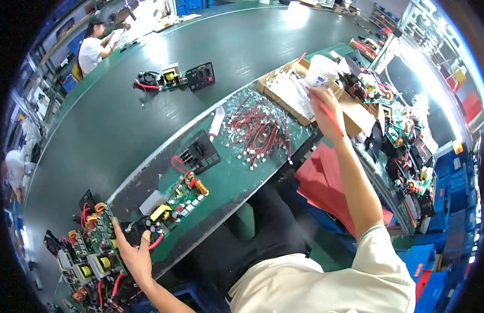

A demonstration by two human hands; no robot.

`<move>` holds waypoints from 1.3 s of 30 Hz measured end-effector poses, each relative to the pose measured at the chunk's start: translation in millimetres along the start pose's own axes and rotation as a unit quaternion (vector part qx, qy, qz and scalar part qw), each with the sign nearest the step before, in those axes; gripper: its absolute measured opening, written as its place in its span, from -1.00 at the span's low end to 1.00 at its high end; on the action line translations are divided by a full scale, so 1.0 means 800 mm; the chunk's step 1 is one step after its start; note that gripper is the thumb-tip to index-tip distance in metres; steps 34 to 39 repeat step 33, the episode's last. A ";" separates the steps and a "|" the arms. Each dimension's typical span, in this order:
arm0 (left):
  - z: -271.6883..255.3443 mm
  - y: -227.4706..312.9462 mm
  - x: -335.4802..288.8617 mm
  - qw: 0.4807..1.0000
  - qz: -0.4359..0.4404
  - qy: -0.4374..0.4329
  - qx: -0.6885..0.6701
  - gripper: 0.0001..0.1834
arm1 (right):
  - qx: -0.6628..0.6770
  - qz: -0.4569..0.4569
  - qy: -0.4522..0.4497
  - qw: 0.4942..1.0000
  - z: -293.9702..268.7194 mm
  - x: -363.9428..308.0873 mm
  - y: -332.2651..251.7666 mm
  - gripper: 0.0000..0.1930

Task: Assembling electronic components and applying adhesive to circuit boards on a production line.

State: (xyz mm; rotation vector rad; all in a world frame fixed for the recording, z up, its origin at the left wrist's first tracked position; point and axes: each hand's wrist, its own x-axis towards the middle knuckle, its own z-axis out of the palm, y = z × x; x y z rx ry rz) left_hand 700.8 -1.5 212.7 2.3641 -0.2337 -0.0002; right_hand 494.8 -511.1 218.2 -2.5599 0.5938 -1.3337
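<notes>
My left hand (133,259) is at the lower left with its index finger and thumb spread apart. The index finger lies against a pile of green power supply boards (98,255), and the thumb touches a black fan (143,227). Beside it lies a green circuit board (187,198), wired to a black socket panel (199,151). My right hand (328,112) is closed around a thin red pen-like stick (333,120). It is over the edge of a cardboard box (286,104), next to a clear plastic bag (294,91) and a white container (323,70).
Red-and-black cables with white plugs (260,133) lie heaped on the bench beside a white tube (217,122). Another fan-and-board assembly (174,78) rests on the dark conveyor belt (237,47). More boards (404,130) are piled at right. A person (90,49) sits at far left.
</notes>
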 end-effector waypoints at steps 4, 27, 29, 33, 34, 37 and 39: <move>0.020 -0.045 0.036 0.996 0.075 0.036 -0.018 -0.13 | 0.076 0.089 -0.121 0.986 0.064 -0.019 0.090 -0.64; -0.069 -0.088 0.507 0.936 0.036 0.207 0.284 -0.18 | 0.439 0.150 -0.380 0.800 0.171 -0.081 -0.199 -0.51; -0.025 -0.055 0.523 0.932 0.061 0.211 0.287 -0.12 | 0.694 0.354 -0.342 0.525 0.215 -0.068 -0.240 -0.35; 0.134 0.044 0.523 0.996 0.002 0.093 0.007 0.00 | 0.780 0.480 -0.264 0.303 0.311 -0.002 -0.319 -0.05; 0.134 0.044 0.523 0.996 0.002 0.093 0.007 0.00 | 0.780 0.480 -0.264 0.303 0.311 -0.002 -0.319 -0.05; 0.134 0.044 0.523 0.996 0.002 0.093 0.007 0.00 | 0.780 0.480 -0.264 0.303 0.311 -0.002 -0.319 -0.05; 0.134 0.044 0.523 0.996 0.002 0.093 0.007 0.00 | 0.780 0.480 -0.264 0.303 0.311 -0.002 -0.319 -0.05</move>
